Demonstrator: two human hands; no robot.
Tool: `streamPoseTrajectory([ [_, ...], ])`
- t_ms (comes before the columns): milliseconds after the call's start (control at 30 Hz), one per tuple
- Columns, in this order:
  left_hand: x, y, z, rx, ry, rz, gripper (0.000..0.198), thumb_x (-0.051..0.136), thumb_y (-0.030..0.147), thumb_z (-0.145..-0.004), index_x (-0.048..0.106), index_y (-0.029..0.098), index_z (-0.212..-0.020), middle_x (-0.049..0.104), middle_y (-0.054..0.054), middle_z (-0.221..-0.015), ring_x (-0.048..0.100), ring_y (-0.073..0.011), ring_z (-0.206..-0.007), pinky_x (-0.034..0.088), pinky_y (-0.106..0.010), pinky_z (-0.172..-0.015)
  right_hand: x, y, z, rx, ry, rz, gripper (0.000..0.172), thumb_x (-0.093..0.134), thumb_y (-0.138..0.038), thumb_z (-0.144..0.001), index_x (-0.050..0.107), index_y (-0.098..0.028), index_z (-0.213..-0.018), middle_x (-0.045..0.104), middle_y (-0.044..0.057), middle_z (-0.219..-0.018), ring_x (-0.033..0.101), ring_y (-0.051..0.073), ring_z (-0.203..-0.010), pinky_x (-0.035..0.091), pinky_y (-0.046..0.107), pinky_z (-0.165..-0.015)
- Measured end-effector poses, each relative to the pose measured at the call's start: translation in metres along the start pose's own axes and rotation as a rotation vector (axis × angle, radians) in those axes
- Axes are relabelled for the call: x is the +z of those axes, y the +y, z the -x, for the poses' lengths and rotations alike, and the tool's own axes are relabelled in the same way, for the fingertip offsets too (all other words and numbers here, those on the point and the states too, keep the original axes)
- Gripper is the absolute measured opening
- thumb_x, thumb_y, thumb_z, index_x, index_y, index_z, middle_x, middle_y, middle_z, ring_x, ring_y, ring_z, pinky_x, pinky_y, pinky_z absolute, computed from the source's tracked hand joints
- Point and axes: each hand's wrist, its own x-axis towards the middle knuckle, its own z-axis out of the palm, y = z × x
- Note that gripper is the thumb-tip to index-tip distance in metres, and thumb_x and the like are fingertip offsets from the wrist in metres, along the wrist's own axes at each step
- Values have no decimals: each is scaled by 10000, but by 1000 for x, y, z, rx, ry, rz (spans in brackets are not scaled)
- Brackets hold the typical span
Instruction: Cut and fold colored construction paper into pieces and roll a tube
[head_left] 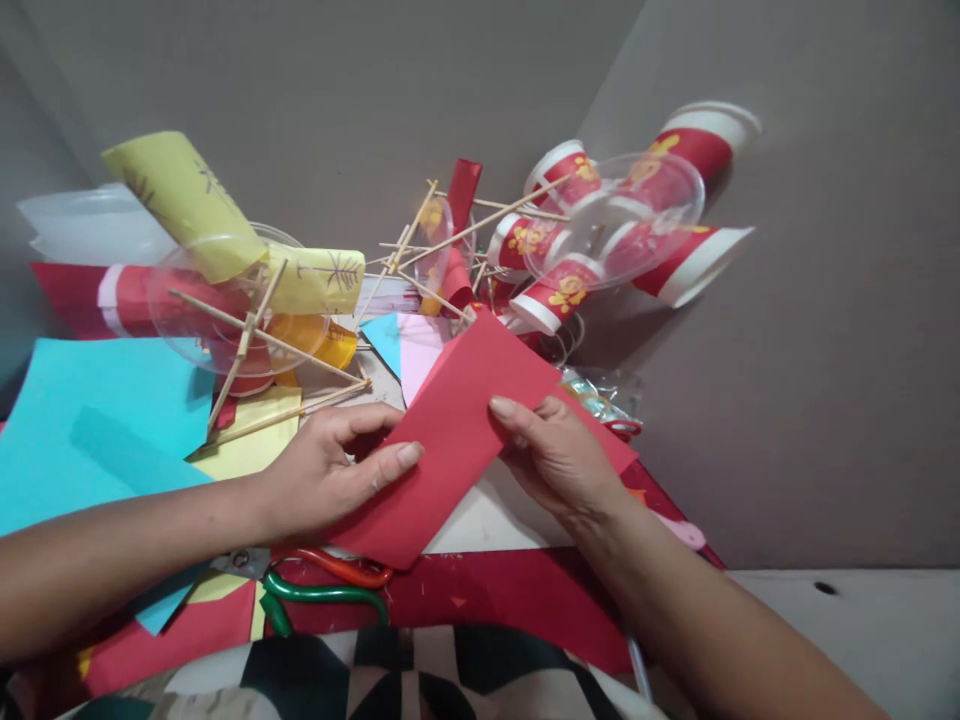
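A folded sheet of red paper (457, 430) is tilted up in front of me, held at both sides. My left hand (349, 465) is closed on its left edge, thumb on the front face and the other fingers mostly hidden behind. With the thumb in front, my right hand (559, 450) grips the right edge. Just below the left hand lie scissors (330, 590) with green and orange handles. Blue paper (112, 430) and yellow paper (259, 430) spread out to the left, partly under my left arm.
Behind the hands stands a stick windmill with yellow paper tubes (180, 205) and a clear plastic disc. Another of red-and-white paper cups (562, 290) leans near the wall (810, 400). Wooden sticks (442, 235) jut up between them. A red cloth (510, 590) covers the near edge.
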Motion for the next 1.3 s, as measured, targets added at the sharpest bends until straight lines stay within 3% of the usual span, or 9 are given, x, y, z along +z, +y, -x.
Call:
streamPoseTrajectory([
  [233,-4,14,2,-56,58,158,242,667,406,-873,745,178,-889,645,-18,-739,542,-117,-608,416,-205,-505,1,2,6,-88,-54,138,337,894,-405,-628,634,-225,-511,632,-24,-535,575,132,-513,550,275,-570],
  [400,-3,13,2,-5,67,156,215,630,312,-901,730,162,-785,624,-3,-687,538,-109,-609,412,-193,-512,5,5,9,-118,-106,156,139,876,-369,-673,785,-280,-729,740,-5,-673,658,153,-584,581,288,-621],
  [533,-5,15,2,111,138,56,178,627,244,-904,746,166,-797,677,-10,-717,577,-119,-650,439,-207,-560,0,3,10,-164,-110,203,199,879,-357,-671,808,-296,-846,798,31,-880,739,212,-780,617,361,-755],
  [667,-8,19,2,235,138,-42,152,629,206,-896,759,181,-823,729,-33,-766,639,-146,-699,488,-244,-640,-11,-2,18,-261,-47,281,203,866,-336,-690,807,-310,-882,800,34,-947,747,248,-892,613,420,-848],
  [867,-10,28,5,317,146,-91,167,651,163,-852,790,217,-927,778,-57,-866,693,-177,-757,532,-270,-684,-20,-5,34,-485,128,467,262,865,-229,-684,810,-367,-899,799,-14,-889,740,253,-805,617,415,-818],
  [1000,-10,34,6,232,159,-59,129,709,246,-829,807,245,-914,772,-47,-810,617,-148,-589,454,-246,-501,-17,-7,38,-480,41,550,256,853,-224,-710,812,-389,-901,793,-18,-813,724,227,-692,616,357,-652],
  [1100,-9,36,7,202,248,-37,81,748,278,-797,807,238,-834,747,-35,-735,585,-138,-533,434,-245,-458,-16,-8,39,-425,1,545,218,841,-253,-735,815,-369,-917,788,4,-777,712,223,-634,596,336,-559],
  [1200,-8,38,8,212,343,-9,46,758,255,-791,798,240,-774,734,-20,-718,629,-145,-586,490,-238,-507,-14,-8,39,-419,-25,520,223,836,-250,-746,813,-361,-938,795,10,-822,727,219,-685,611,328,-610],
  [1300,-9,40,8,192,410,78,43,751,229,-802,785,229,-777,728,-4,-708,635,-132,-585,502,-221,-507,-9,-11,36,-412,-141,478,230,806,-250,-784,805,-373,-979,800,3,-936,748,216,-834,622,324,-746],
])
